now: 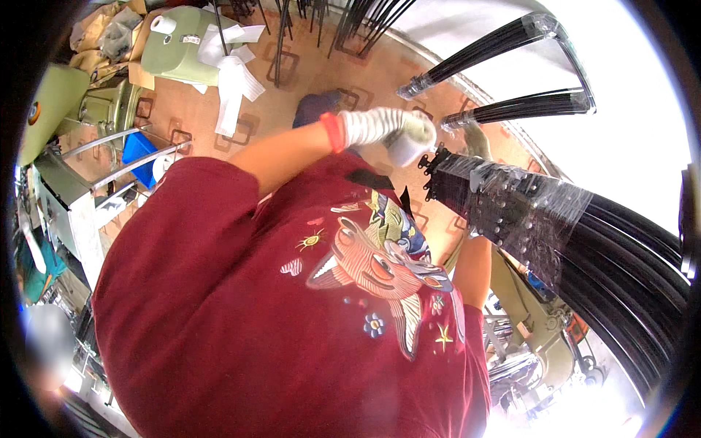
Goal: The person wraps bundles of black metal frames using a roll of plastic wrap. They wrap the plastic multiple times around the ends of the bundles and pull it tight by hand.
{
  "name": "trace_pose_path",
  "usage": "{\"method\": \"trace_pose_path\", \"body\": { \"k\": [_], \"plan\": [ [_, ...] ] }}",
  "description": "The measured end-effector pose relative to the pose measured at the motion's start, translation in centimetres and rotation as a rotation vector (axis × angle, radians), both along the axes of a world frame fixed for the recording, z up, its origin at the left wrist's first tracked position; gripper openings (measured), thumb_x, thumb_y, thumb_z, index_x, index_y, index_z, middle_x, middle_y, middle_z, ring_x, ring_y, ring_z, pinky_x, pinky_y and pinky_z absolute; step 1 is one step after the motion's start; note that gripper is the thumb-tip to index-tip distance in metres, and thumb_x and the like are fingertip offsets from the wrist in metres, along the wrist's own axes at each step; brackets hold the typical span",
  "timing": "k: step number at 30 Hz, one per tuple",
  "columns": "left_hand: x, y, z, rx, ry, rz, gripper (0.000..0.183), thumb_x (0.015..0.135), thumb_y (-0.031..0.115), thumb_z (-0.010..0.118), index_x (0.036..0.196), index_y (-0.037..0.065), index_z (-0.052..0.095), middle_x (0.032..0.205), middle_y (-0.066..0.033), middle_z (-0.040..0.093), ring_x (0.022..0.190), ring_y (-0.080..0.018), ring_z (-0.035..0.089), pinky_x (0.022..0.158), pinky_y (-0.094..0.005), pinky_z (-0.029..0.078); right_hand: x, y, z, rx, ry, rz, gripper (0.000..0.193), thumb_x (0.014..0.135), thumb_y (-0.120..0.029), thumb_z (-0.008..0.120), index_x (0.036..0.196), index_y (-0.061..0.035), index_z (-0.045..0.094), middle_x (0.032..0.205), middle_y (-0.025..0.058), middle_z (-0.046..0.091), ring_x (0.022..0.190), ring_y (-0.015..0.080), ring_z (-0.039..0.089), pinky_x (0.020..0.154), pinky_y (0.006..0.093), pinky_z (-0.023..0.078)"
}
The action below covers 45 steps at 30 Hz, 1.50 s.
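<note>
My left hand point(391, 130), in a white-and-grey striped glove with a red cuff, is closed round a small whitish roll of wrapping film point(409, 150). The roll is close to the near end of a thick bundle of black slotted metal bars point(621, 248). Clear film point(511, 204) is wound round that bundle near its end. My right forearm point(475, 274) passes behind the bundle. On the bundle's far side my gloved right hand point(478, 140) shows in part, holding against it; most of its fingers are hidden.
Two film-wrapped bundles of thin black bars point(504, 55) lean at the white wall, and more black rods point(372, 22) stand at the back. A green stool point(179, 55) carries paper sheets. Left are a metal frame point(120, 175) and blue bin point(140, 155); green machinery point(540, 343) stands lower right.
</note>
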State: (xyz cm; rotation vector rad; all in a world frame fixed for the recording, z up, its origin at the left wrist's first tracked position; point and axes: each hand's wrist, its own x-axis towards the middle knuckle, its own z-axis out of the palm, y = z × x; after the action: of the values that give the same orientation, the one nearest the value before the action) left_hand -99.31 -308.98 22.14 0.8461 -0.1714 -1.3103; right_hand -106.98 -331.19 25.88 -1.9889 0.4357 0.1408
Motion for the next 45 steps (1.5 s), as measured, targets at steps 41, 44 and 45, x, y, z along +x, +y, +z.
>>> {"method": "trace_pose_path", "body": {
  "k": [41, 44, 45],
  "plan": [
    [-5.4, -2.1, 9.1, 0.081, -0.925, -0.307, 0.076, 0.082, 0.046, 0.054, 0.137, 0.006, 0.02, 0.129, -0.0186, 0.034, 0.121, -0.0288, 0.035, 0.1, -0.0359, 0.027, -11.4, 13.3, 2.4, 0.801, -0.305, -0.61, 0.069, 0.068, -0.011, 0.071, 0.128, -0.0039, 0.038, 0.111, 0.0071, 0.054, 0.1, 0.0173, 0.054, 0.087, 0.0311, 0.045],
    [-6.5, -3.3, 8.7, 0.115, -0.87, -0.299, 0.07, 0.088, 0.04, 0.049, 0.138, 0.003, 0.017, 0.141, -0.0167, 0.022, 0.132, -0.0254, 0.021, 0.107, -0.0353, 0.016, -13.4, 12.5, 3.0, 0.772, -0.467, -0.584, 0.071, 0.067, -0.013, 0.072, 0.128, -0.0034, 0.037, 0.108, 0.0086, 0.054, 0.099, 0.0195, 0.054, 0.086, 0.0327, 0.045],
    [-6.9, -3.5, 7.3, 0.087, -0.859, -0.285, 0.07, 0.088, 0.04, 0.049, 0.138, 0.003, 0.017, 0.141, -0.0163, 0.022, 0.132, -0.0253, 0.021, 0.107, -0.0356, 0.016, -14.0, 12.2, 2.8, 0.789, -0.491, -0.601, 0.071, 0.067, -0.013, 0.072, 0.128, -0.0032, 0.037, 0.107, 0.009, 0.055, 0.099, 0.0202, 0.054, 0.086, 0.0332, 0.046]
  ]
}}
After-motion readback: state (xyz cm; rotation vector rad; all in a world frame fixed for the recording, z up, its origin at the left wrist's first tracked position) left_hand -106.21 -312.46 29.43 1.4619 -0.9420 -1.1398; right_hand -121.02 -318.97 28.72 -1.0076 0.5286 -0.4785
